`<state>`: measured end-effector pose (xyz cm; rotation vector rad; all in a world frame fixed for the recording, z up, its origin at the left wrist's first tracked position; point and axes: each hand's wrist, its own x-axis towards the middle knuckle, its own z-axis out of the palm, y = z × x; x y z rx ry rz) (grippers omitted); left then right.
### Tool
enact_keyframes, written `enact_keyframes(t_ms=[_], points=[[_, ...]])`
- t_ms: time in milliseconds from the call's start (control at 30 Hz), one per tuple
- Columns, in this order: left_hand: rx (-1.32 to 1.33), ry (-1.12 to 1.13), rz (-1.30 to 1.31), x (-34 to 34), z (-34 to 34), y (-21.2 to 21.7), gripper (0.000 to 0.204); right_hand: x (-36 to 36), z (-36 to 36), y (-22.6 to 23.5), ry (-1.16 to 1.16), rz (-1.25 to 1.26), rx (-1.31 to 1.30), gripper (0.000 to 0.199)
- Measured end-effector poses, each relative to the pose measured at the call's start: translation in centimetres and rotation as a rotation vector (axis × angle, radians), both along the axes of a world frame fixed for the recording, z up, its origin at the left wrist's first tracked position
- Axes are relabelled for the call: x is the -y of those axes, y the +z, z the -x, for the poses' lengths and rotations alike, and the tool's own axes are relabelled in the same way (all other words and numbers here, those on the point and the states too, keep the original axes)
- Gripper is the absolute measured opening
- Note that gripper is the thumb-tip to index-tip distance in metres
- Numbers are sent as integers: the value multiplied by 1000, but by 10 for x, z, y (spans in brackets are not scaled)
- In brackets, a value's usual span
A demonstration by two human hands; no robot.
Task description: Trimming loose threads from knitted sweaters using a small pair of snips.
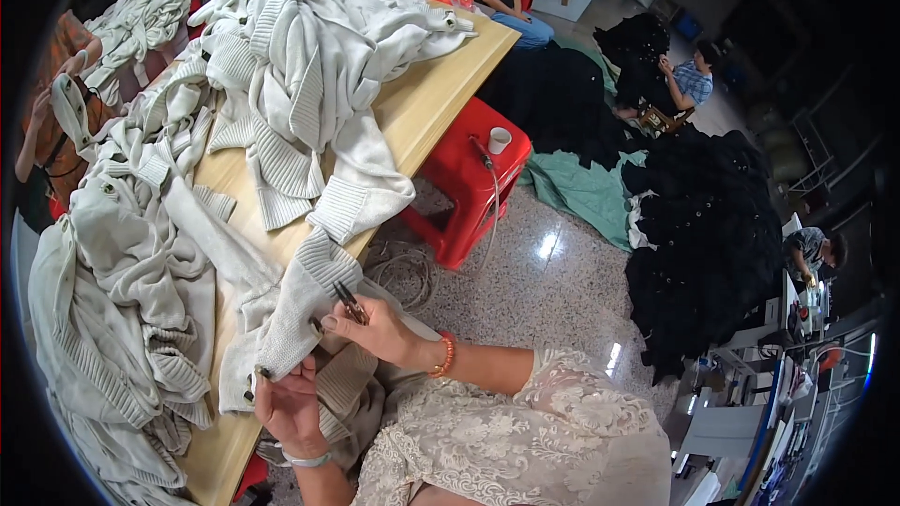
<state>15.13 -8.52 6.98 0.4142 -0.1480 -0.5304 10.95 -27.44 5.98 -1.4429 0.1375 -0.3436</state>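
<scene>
A cream knitted sweater [295, 314] with a ribbed cuff lies over the table's near edge, part of it hanging toward my lap. My left hand [289, 408] pinches its edge beside a small dark button. Just to the right, my right hand [380, 330] is closed around small dark thread snips [351, 305], their tips pointing up and away from me. The fingers of that hand also rest against the sweater, near another dark spot that looks like a button.
Piles of cream sweaters [300, 66] cover much of the wooden table [441, 84]. Right of it stands a red stool [478, 173] holding a white cup [499, 140]. Dark garments [703, 234] heap on the floor over green cloth [581, 192]. Several other people sit or stand around.
</scene>
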Motion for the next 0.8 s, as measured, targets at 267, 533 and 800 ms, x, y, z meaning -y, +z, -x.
enact_keyframes(t_ms=[267, 533, 800], points=[[5, 23, 63, -14, -1, -1, 42, -3, -13, 19, -48, -870, -169, 13], [-187, 207, -1, -8, -19, 0, 41, -2, -14, 19, 33, -740, -34, 13], [-72, -2, -291, 14, 1, 5, 46, -9, -5, 29, 54, -561, 33, 13]])
